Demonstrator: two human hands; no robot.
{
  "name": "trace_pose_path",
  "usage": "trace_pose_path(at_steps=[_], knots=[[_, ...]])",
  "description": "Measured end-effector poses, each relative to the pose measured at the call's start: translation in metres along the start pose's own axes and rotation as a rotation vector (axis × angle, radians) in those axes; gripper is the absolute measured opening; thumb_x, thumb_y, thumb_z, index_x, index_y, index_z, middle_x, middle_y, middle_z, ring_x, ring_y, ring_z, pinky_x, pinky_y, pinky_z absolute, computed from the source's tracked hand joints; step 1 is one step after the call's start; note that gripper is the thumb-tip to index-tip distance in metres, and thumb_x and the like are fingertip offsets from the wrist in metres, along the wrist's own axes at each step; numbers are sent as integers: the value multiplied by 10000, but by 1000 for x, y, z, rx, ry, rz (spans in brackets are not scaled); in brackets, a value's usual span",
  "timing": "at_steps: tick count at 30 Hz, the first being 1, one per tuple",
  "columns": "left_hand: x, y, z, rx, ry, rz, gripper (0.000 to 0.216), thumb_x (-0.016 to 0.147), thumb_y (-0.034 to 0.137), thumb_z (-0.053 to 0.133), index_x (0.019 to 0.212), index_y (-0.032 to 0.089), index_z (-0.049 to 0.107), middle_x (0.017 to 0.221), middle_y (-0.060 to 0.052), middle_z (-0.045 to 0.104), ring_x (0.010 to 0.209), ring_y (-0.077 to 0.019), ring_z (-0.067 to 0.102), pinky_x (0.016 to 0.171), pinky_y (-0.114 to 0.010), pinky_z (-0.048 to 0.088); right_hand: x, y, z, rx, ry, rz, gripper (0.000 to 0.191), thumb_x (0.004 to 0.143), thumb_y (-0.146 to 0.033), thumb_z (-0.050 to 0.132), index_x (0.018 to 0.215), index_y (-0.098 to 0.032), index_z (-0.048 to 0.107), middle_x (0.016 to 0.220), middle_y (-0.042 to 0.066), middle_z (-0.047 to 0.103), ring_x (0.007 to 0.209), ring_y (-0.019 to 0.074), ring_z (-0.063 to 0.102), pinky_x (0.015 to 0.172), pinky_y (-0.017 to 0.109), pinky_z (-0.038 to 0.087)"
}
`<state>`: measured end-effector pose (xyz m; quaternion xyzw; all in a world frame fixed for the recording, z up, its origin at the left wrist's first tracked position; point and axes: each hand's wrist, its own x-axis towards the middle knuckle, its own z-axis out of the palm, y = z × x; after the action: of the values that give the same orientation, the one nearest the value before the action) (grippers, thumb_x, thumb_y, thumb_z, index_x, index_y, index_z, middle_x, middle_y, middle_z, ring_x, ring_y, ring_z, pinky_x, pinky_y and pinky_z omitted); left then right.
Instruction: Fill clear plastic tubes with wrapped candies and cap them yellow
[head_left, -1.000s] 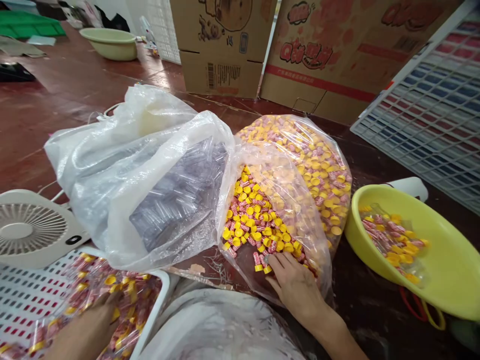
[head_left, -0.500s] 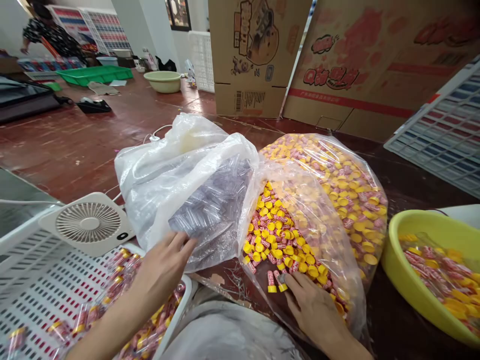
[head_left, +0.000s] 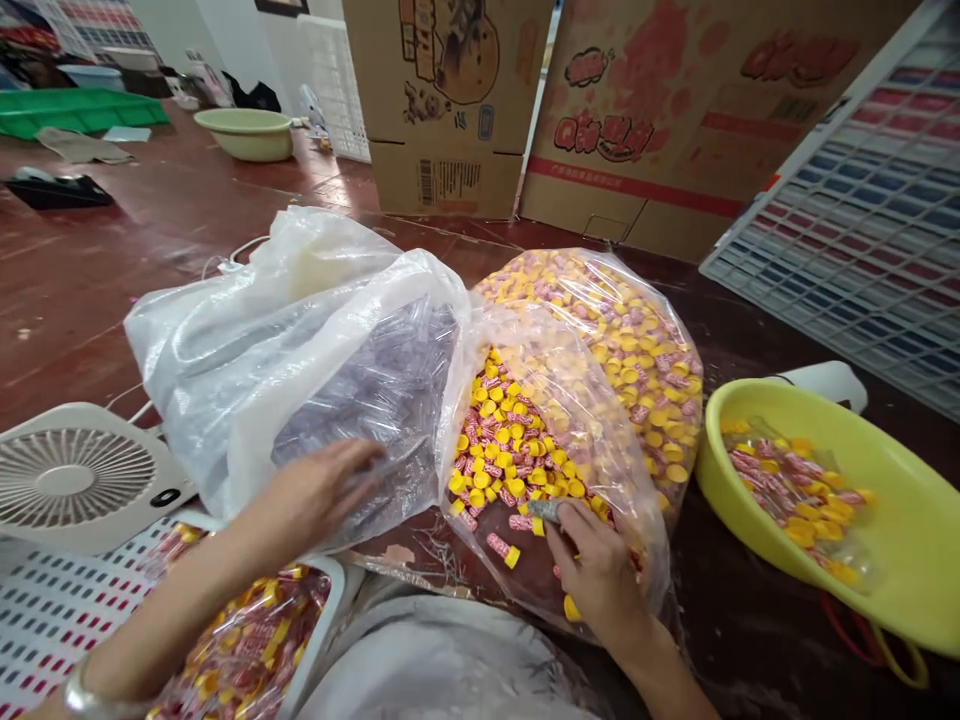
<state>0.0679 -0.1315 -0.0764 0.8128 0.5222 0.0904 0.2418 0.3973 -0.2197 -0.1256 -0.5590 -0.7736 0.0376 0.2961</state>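
Observation:
My left hand (head_left: 319,495), blurred at the fingertips, reaches over the mouth of a white plastic sack (head_left: 217,340). Inside the sack lie many clear plastic tubes (head_left: 375,375). Its fingers are stretched out, and nothing shows in them. My right hand (head_left: 600,565) is at the mouth of a clear bag (head_left: 600,380) full of small red-and-white pieces with yellow caps (head_left: 506,435). A grey covering (head_left: 545,510) sits on its index finger, close to a loose capped piece (head_left: 520,522). Thumb and index finger are apart; the other fingers are partly hidden.
A white perforated basket (head_left: 52,610) with filled tubes is at lower left, beside a fan (head_left: 79,475). At right stands a yellow basin (head_left: 892,500) holding more filled tubes. Cardboard boxes (head_left: 622,190) and a white rack (head_left: 847,230) stand behind the bags.
The view has turned right, shifting the surroundings leftward. My right hand has nudged the loose capped pieces, which now lie differently. My left hand stays by the tubes, its fingers more stretched.

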Motion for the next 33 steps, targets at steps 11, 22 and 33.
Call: trace_pose_path(at_steps=[11, 22, 33], knots=[[-29, 85, 64, -754, -187, 4, 281, 959, 375, 559, 1169, 266, 712, 1083, -49, 759, 992, -231, 675, 914, -292, 485, 28, -42, -10, 385, -129, 15, 200, 983, -143, 494, 823, -206, 596, 801, 23, 632, 740, 161, 623, 691, 258, 529], [-17, 109, 95, -1599, -207, -145, 350, 854, 493, 709, 1006, 181, 663, 793, -10, 676, 734, -163, 637, 729, -266, 505, 4, -55, 22, 151, 20, -119, 336, 840, -356, 723, 1082, -207, 543, 1084, 126, 648, 1028, 310, 648, 883, 501, 575], [7, 36, 32, 61, 76, -183, 315, 827, 24, 461, 988, 166, 692, 964, -99, 629, 819, -232, 613, 742, -352, 480, 0, -15, 9, -60, -137, -31, 342, 905, -400, 682, 1131, -196, 526, 1055, 115, 668, 957, 293, 690, 762, 423, 593]])
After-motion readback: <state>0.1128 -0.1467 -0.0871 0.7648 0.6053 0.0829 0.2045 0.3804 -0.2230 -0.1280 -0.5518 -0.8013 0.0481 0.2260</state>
